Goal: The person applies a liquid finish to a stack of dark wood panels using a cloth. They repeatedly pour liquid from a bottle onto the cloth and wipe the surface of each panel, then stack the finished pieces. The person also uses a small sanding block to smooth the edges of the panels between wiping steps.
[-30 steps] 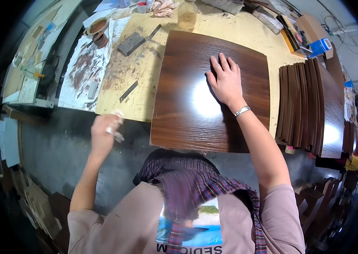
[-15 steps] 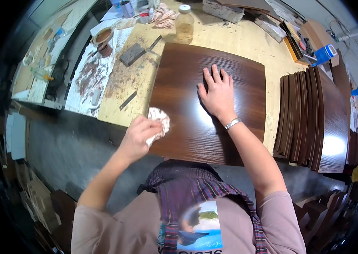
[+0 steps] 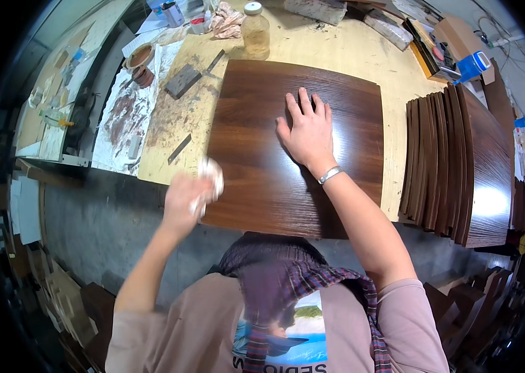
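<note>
A glossy dark brown wood-grain panel (image 3: 256, 124) lies flat on the worktable in front of me. My right hand (image 3: 310, 133) rests on its upper middle, fingers spread and palm down, with a silver bracelet at the wrist. At the panel's left edge my left hand (image 3: 183, 200) is closed round a crumpled white cloth (image 3: 214, 176) with reddish stains. That hand and cloth are smeared by motion, so I cannot tell whether the cloth touches the panel edge.
Several dark panels (image 3: 439, 161) stand in a row at the right. Beyond my panel is a lidded jar (image 3: 255, 34) of yellowish liquid. Leftward lie a dark block (image 3: 183, 81), a thin strip (image 3: 180, 149), a stained white sheet (image 3: 123, 118) and a brown bowl (image 3: 141, 56).
My left hand has moved left with the cloth, from on the panel's left side to its edge. My right hand stays flat on the panel. The whole view has shifted slightly.
</note>
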The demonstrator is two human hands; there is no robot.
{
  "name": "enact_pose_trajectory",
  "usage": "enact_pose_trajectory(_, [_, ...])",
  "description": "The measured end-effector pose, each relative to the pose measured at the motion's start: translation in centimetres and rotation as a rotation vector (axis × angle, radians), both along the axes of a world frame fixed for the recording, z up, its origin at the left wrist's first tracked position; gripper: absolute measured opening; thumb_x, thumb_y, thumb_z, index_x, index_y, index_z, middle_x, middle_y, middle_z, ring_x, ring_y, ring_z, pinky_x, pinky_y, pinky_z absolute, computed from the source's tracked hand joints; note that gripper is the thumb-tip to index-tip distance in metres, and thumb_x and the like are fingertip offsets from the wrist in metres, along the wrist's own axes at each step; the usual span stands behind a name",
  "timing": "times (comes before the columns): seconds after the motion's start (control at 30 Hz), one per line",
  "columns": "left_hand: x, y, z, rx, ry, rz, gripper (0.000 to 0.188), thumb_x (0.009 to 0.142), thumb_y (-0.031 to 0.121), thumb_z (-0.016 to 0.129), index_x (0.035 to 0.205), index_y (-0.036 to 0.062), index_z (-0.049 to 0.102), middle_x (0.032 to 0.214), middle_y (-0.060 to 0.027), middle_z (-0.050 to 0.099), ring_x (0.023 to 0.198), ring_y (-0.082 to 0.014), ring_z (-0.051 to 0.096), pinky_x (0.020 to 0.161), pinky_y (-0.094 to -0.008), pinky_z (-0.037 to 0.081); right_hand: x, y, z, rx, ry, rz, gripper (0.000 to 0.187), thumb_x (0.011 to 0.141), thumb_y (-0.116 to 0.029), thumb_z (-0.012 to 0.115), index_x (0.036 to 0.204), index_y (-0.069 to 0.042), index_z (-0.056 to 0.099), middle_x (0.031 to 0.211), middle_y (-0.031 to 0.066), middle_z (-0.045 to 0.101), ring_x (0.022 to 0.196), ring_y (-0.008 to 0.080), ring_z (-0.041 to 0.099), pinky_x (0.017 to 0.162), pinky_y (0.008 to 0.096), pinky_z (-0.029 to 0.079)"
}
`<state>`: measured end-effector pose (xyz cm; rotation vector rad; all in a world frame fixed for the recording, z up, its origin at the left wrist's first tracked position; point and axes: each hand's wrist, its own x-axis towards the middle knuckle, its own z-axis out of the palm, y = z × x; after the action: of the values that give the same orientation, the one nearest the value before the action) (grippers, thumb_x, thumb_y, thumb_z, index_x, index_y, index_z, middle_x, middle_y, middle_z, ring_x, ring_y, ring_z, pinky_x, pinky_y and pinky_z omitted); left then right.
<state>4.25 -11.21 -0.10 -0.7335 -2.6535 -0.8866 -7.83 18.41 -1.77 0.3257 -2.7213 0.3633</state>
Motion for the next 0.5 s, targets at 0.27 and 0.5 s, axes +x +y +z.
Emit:
enact_pose_trajectory(0.27, [11.3, -0.5, 2.9, 0.143, -0.123, 0.462, 0.02, 0.078, -0.004, 0.068, 0.097, -0.0012, 0.071, 0.103, -0.0125, 0.07, 0.092, -0.0277, 0.064, 0.083, -0.0359, 0.051, 0.3, -0.5, 0.3, 0.016, -0.013, 0.015, 0.055, 0.093, -0.035, 0.057, 0.139, -0.005, 0.055, 0.149, 0.0204, 0.047, 0.137, 0.0419, 0.041, 0.114, 0.059, 0.03])
enact_pose_trajectory(0.5, [9.7, -1.2, -0.3, 0.456, -0.189, 0.574, 0.021, 0.089, 0.004, 0.068, 0.109, -0.002, 0.069, 0.109, -0.0095, 0.07, 0.095, -0.0219, 0.064, 0.084, -0.0345, 0.053, -0.2, -0.4, 0.0, 0.034, -0.002, 0.014, 0.053, 0.095, -0.036, 0.056, 0.139, -0.007, 0.056, 0.148, 0.0221, 0.048, 0.135, 0.0443, 0.042, 0.113, 0.0561, 0.032])
